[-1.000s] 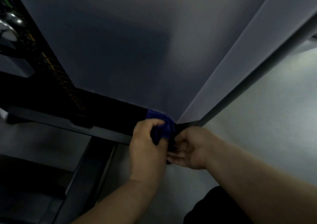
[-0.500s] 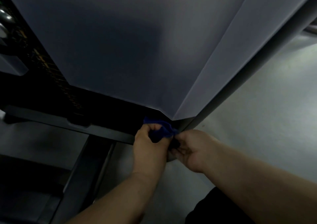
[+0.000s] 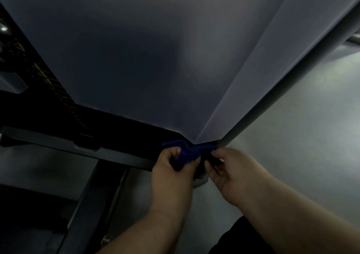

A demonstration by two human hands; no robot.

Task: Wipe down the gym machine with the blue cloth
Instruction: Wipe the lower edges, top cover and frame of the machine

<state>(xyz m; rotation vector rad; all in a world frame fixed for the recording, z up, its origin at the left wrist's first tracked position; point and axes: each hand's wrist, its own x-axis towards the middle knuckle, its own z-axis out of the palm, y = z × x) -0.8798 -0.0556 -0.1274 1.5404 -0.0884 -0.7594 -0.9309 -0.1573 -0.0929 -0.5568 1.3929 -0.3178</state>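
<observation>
Gripping the bunched blue cloth [image 3: 188, 153], the left hand [image 3: 172, 173] had its fingers curled round it just below the bottom corner of the gym machine's grey panel [image 3: 136, 59]. The right hand [image 3: 231, 174] pinched the cloth's other end, touching that same corner. Both hands sat close together above the pale floor [image 3: 292, 146], beside a dark frame bar [image 3: 81, 205]

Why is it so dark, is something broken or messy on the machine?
Nothing looks broken or spilled. The grey panel looks smooth and unmarked. The blue cloth is just bunched up at the panel's bottom corner, held by the left hand and right hand. The dark parts are too dim to check.
</observation>
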